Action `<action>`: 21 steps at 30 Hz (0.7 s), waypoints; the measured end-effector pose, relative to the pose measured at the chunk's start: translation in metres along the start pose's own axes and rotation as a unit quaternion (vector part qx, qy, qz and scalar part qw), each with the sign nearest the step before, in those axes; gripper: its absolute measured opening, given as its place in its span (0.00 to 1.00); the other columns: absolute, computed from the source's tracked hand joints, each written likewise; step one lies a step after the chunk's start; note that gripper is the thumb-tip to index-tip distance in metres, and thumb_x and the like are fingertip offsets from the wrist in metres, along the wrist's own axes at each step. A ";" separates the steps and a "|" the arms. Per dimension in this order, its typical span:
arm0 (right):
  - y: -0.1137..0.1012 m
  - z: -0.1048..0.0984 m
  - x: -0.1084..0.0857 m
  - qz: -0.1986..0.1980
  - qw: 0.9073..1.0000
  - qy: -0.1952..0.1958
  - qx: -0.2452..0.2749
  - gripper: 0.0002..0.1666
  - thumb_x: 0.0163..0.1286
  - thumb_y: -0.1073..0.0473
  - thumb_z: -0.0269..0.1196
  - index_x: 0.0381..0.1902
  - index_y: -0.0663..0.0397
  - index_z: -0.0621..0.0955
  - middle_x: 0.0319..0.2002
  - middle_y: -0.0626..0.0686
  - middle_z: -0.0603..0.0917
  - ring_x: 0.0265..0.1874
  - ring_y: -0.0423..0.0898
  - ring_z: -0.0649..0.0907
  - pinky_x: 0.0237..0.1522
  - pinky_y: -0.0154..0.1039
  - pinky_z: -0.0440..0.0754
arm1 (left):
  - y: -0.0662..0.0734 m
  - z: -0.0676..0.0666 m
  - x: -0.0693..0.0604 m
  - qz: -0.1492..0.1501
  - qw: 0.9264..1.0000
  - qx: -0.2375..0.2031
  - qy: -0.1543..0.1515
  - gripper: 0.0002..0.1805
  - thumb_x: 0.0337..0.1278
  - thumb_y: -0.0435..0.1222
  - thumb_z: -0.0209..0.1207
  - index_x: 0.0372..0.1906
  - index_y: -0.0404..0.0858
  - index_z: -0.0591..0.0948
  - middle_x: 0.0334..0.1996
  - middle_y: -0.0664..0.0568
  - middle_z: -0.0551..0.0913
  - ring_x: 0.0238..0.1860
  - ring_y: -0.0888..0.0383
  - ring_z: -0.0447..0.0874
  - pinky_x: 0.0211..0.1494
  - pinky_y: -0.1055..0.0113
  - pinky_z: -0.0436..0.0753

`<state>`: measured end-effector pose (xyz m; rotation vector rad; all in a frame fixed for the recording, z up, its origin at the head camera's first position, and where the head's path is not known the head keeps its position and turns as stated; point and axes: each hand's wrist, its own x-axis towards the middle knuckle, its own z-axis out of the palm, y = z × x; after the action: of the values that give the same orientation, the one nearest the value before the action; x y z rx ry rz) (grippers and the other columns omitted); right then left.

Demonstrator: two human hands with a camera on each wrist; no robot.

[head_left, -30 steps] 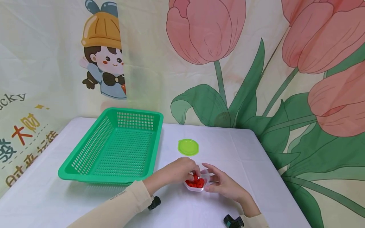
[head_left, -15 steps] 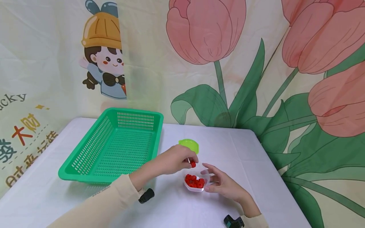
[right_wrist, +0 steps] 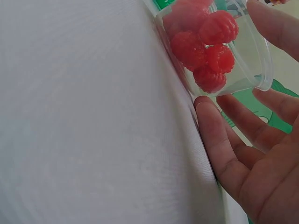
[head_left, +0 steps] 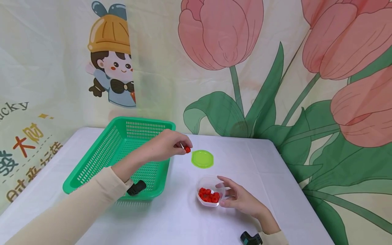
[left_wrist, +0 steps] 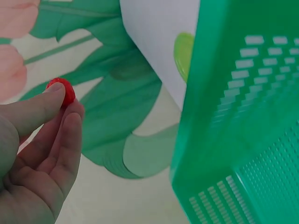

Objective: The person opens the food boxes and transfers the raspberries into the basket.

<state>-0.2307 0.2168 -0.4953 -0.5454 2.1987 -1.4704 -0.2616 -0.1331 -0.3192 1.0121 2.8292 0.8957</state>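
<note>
Between thumb and fingertips, my left hand (head_left: pixel 166 144) pinches a red raspberry (left_wrist: pixel 68 92), raised above the right rim of the green basket (head_left: pixel 169 160). A clear plastic container (head_left: pixel 199 200) with several raspberries (right_wrist: pixel 219 28) in it stands on the table, right of the basket. My right hand (head_left: pixel 242 197) holds this container from its right side, thumb and fingers spread round the wall. Behind it lies a flat lime-green lid (head_left: pixel 202 159). The far side of the container is partly hidden by its contents in the right wrist view.
A white cloth covers the table (head_left: pixel 245 163). The large basket takes up its left part, with perforated walls. A printed curtain (head_left: pixel 156 68) with tulips hangs right behind the table. Black wrist cameras (head_left: pixel 136 188) sit at both cuffs.
My left hand has lifted a raspberry out of the container and carried it up and left, past the lid toward the basket's rim. My right hand and the container have stayed put.
</note>
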 end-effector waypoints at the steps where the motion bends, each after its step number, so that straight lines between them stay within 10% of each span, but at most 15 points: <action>1: 0.000 0.000 0.000 -0.001 1.000 0.000 0.000 0.50 0.69 0.52 0.75 0.83 0.38 0.64 0.70 0.57 0.76 0.62 0.55 0.81 0.59 0.39 0.84 | -0.004 -0.004 0.000 -0.005 1.000 0.004 0.003 0.10 0.67 0.30 0.70 0.50 0.41 0.89 0.40 0.56 0.90 0.41 0.59 0.88 0.48 0.62 0.88; 21: 0.001 0.000 -0.001 -0.001 1.000 0.002 0.002 0.50 0.69 0.52 0.75 0.83 0.36 0.64 0.70 0.56 0.76 0.62 0.55 0.81 0.58 0.38 0.84 | -0.098 -0.046 -0.010 -0.064 0.995 0.074 0.027 0.10 0.69 0.29 0.66 0.52 0.35 0.88 0.47 0.45 0.91 0.49 0.45 0.88 0.54 0.46 0.86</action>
<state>-0.2303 0.2175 -0.4958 -0.5426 2.1992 -1.4779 -0.3190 -0.2237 -0.3333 0.8194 3.0019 0.7230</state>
